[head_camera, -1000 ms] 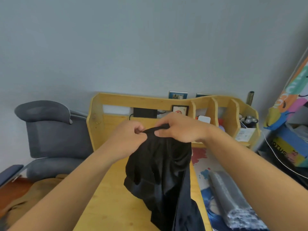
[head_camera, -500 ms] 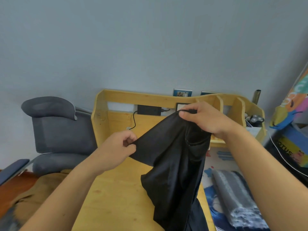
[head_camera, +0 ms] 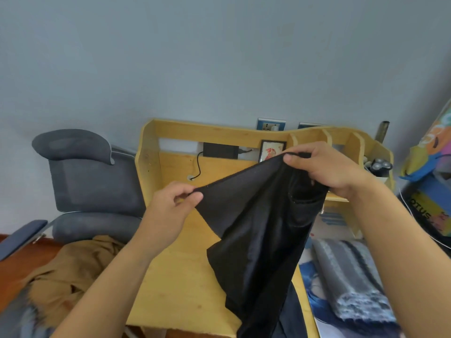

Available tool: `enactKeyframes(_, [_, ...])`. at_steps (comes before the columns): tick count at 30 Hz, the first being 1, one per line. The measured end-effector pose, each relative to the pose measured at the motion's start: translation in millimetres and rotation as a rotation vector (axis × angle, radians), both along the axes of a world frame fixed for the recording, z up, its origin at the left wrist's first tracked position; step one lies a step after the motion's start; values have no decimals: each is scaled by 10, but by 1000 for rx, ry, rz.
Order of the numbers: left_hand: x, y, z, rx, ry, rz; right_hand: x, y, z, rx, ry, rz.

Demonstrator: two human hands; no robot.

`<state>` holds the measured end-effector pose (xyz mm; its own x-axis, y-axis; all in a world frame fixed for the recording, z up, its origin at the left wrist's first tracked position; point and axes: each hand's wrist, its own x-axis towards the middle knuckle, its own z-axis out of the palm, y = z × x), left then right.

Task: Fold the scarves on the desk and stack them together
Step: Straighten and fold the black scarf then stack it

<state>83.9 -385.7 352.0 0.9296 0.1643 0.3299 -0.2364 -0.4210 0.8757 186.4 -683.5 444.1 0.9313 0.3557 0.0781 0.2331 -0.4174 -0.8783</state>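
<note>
A black scarf [head_camera: 258,230] hangs in the air above the yellow wooden desk [head_camera: 180,289]. My left hand [head_camera: 168,211] pinches its upper edge at the left. My right hand [head_camera: 327,169] grips the same edge higher up and to the right, with bunched cloth under the palm. The edge runs taut and slanted between the two hands, and the rest of the scarf drapes down past the desk's front edge. A folded grey scarf [head_camera: 351,276] with a patterned end lies on the desk at the right, partly behind my right forearm.
The desk has a raised back with shelf dividers [head_camera: 327,140], a black adapter [head_camera: 220,150] and a small framed picture [head_camera: 272,152]. A grey office chair [head_camera: 87,181] stands at the left, with a brown garment [head_camera: 68,272] below it. Colourful boxes [head_camera: 429,191] sit at the right.
My hands started together at the scarf's top edge and have moved apart, the left down and leftwards, the right up and rightwards. The edge is now stretched between them.
</note>
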Motion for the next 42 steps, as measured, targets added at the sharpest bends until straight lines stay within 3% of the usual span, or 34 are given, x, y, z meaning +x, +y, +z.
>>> enactKeyframes(4, [19, 95, 100, -501, 7, -166, -25, -27, -95, -90, 54, 71])
enactKeyframes(6, [21, 125, 134, -625, -21, -229, -35, 16, -149, -72, 46, 69])
enactKeyframes(12, [18, 205, 218, -230, -85, 3, -68, 66, -157, -67, 15, 95])
enactKeyframes(18, [-142, 278, 142, -29, 29, -104, -86, 59, -164, -26, -3, 32])
enactKeyframes(26, [-75, 154, 108, -410, -27, 48, -129, 71, -122, -66, -60, 32])
enactKeyframes(31, [-46, 263, 229, -369, -52, -95, -163, -4, -115, -243, -127, 109])
enactKeyframes(36, [67, 348, 375, -549, -85, -190, -259, -27, -48, -317, -92, 247])
enactKeyframes(38, [2, 433, 523, -394, 55, -284, -289, -44, 18, -340, -74, 244])
enactKeyframes(39, [-26, 511, 588, -201, 186, -327, -293, -52, 36, -411, -72, 235])
enactKeyframes(42, [-15, 593, 655, 551, 468, -357, -236, 16, -38, -875, -221, 174])
